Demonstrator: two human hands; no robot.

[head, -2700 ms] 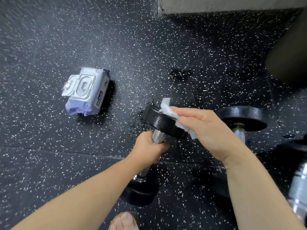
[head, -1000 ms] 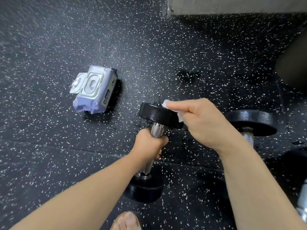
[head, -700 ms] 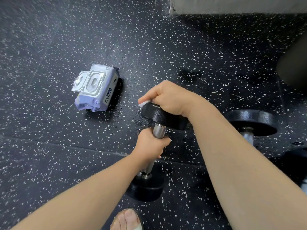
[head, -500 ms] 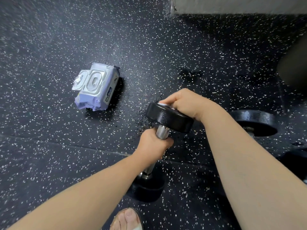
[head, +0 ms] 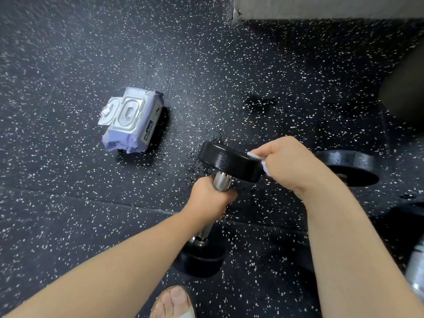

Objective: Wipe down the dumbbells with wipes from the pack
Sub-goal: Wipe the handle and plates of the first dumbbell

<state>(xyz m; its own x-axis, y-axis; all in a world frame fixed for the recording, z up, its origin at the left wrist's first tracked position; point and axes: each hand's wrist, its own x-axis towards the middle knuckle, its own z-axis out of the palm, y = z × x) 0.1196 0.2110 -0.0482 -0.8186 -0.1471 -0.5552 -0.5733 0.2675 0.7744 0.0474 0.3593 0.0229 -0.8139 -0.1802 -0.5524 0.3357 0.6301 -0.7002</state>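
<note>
A black dumbbell (head: 227, 160) stands tilted on its lower head on the speckled floor. My left hand (head: 210, 198) grips its knurled steel handle just under the upper head. My right hand (head: 291, 165) presses a white wipe (head: 258, 157) against the right rim of the upper head; only a small part of the wipe shows past my fingers. The lavender pack of wipes (head: 132, 123) lies on the floor to the left, its lid flipped open.
A second black dumbbell (head: 348, 167) stands behind my right wrist. A steel handle (head: 416, 269) of another shows at the right edge. A grey wall base (head: 321, 8) runs along the top. My toes (head: 174, 302) are at the bottom.
My right hand slid with the wipe from the far left of the upper head, over its top, round to the right rim. The left hand kept its grip on the handle.
</note>
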